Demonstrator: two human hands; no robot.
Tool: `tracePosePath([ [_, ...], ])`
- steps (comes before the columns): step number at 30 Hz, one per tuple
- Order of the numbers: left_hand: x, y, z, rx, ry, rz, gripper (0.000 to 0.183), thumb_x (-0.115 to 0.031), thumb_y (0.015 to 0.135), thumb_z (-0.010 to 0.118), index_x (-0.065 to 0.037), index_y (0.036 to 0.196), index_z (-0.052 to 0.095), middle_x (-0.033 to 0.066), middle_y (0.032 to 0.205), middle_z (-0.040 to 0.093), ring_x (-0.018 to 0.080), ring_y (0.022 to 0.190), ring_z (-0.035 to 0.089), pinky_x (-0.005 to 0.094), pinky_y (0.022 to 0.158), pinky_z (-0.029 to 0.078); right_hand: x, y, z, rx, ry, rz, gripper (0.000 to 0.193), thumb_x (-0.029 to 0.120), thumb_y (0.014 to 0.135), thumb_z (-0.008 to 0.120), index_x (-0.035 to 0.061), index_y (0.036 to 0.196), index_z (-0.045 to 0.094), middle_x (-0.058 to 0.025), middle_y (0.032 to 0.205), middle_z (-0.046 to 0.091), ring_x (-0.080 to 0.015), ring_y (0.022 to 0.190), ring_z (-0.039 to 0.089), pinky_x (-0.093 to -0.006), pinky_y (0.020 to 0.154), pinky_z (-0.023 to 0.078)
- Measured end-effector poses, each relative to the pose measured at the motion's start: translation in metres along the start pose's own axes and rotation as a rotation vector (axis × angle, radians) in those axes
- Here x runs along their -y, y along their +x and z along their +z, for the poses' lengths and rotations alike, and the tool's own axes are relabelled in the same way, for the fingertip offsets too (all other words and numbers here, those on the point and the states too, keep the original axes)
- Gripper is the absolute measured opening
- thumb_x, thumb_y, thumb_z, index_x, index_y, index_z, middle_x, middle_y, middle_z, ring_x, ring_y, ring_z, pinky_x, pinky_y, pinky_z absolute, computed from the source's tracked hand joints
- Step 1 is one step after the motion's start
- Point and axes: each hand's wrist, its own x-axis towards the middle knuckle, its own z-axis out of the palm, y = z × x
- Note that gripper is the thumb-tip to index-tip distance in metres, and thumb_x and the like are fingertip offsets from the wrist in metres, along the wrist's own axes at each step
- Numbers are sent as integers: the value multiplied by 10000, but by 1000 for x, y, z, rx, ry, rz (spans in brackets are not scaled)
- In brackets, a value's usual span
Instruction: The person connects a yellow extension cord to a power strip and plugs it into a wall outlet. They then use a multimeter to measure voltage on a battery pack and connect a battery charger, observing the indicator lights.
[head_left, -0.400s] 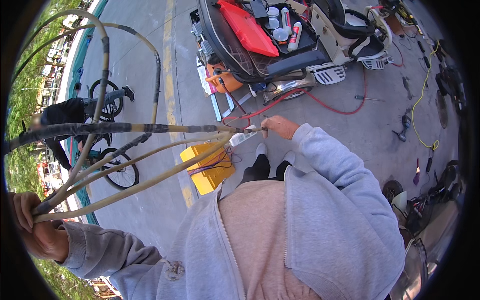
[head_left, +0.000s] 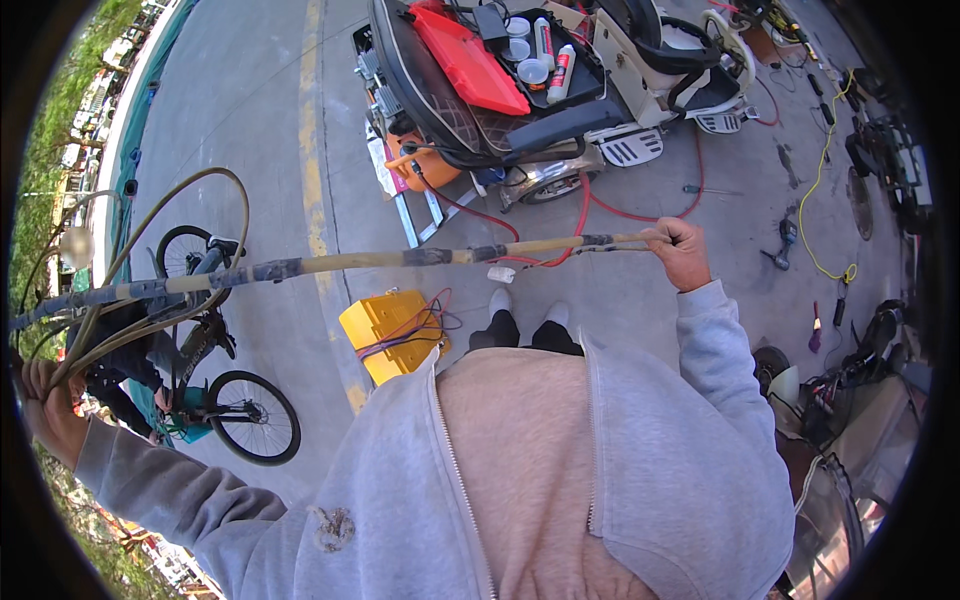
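Note:
A tan hose (head_left: 350,262) with dark tape wrapped at intervals stretches between my two hands. My left hand (head_left: 52,405), at the far left rim, is closed round several gathered loops of it. My right hand (head_left: 683,255) pinches the hose's thinner end, out to the right above the floor. A thin dark strand runs beneath that end, with a small white piece (head_left: 501,273) close to its left; whether they are joined I cannot tell. Below the hose, a yellow box (head_left: 385,330) with purple and red wires on it stands on the floor, left of my feet.
Ahead stands a scooter seat (head_left: 450,95) bearing a red case lid (head_left: 470,62), tubes and tubs. A red air hose (head_left: 640,212) curls beside it. A person with a bicycle (head_left: 252,417) is at left. A drill (head_left: 783,243) and yellow cord (head_left: 822,205) lie right.
My right hand has moved right, drawing the taped hose out longer and straighter. The loops at my left hand have shrunk and dropped. The bicycle appears nearer.

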Motion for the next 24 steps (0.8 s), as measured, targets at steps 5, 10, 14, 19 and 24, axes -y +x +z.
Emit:
tracePosePath([
  [5,73,17,-113,-34,16,3,90,-48,921,502,23,976,494,5,661,259,136,587,276,250,540,267,16,-4,-10,-83,-101,-33,331,76,820,734,13,618,480,28,579,477,-44,599,377,-251,515,335],
  [10,104,26,-164,-579,-124,-153,222,-206,991,512,10,945,540,-21,572,251,100,458,214,247,419,222,14,6,-3,-180,-123,-87,314,120,823,751,13,639,520,28,578,444,-48,589,358,-260,496,304],
  [14,122,-9,-151,-571,-28,-189,253,-224,983,536,-47,806,498,-16,563,238,100,447,215,246,405,215,38,25,-6,-293,-65,-182,332,149,851,731,14,643,510,41,594,411,-50,586,341,-264,491,289],
  [19,150,-49,-139,-804,-209,-320,377,-209,970,574,-113,677,356,-17,543,277,109,428,229,240,403,219,85,37,28,7,-17,12,392,277,951,611,30,664,511,50,589,415,-49,568,344,-254,482,283],
  [24,159,-90,-130,-805,-209,-384,394,-229,974,569,-122,659,356,-26,536,250,100,429,221,237,404,217,96,34,69,150,66,53,494,411,1019,443,76,658,486,14,588,436,-64,535,361,-252,488,289],
])
